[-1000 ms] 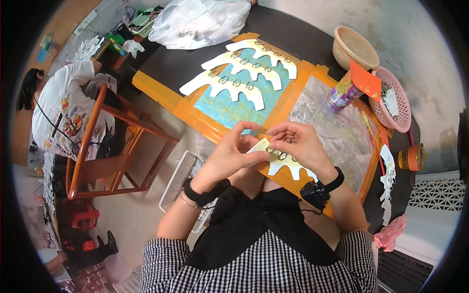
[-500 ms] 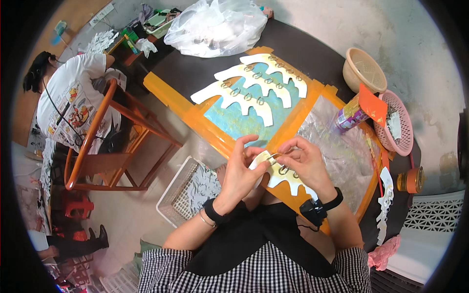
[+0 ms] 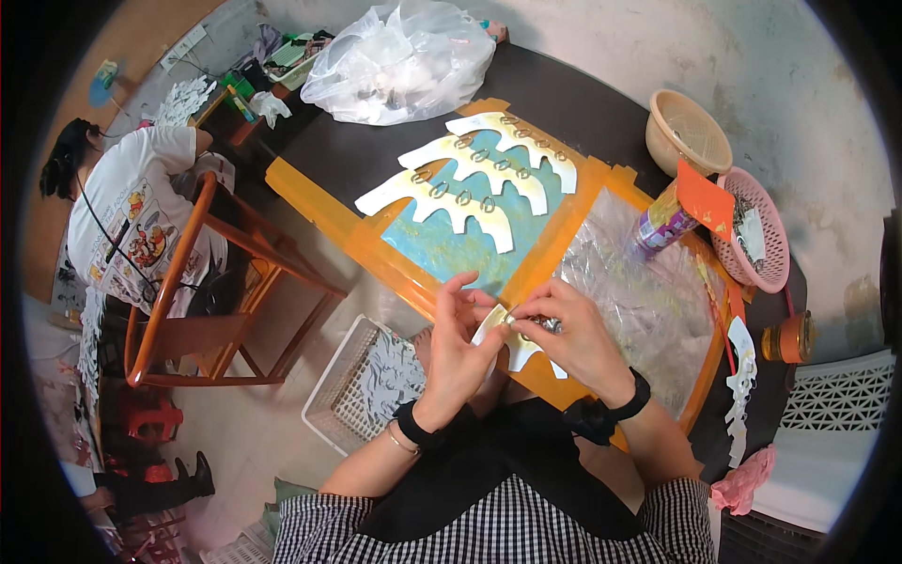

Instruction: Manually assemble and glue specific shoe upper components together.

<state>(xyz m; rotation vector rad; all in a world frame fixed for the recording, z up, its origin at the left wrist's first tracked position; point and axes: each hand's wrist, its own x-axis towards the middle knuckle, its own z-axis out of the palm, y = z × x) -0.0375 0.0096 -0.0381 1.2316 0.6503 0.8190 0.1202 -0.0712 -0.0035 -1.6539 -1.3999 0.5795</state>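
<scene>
Head view: a white paper cutout (image 3: 512,340) is pinched by left hand (image 3: 458,350) and right hand (image 3: 573,331) at the tabletop's (image 3: 376,150) near edge; tugging unevenly could tear it.

Even, soft daylight fills my view, bright enough to show everything on the counter (image 3: 554,103) with only faint shadows. The clear plastic bag (image 3: 399,61) catches white glare. Straight edges bow toward the rim, where a black fisheye border closes in. My hands look slightly soft.
</scene>
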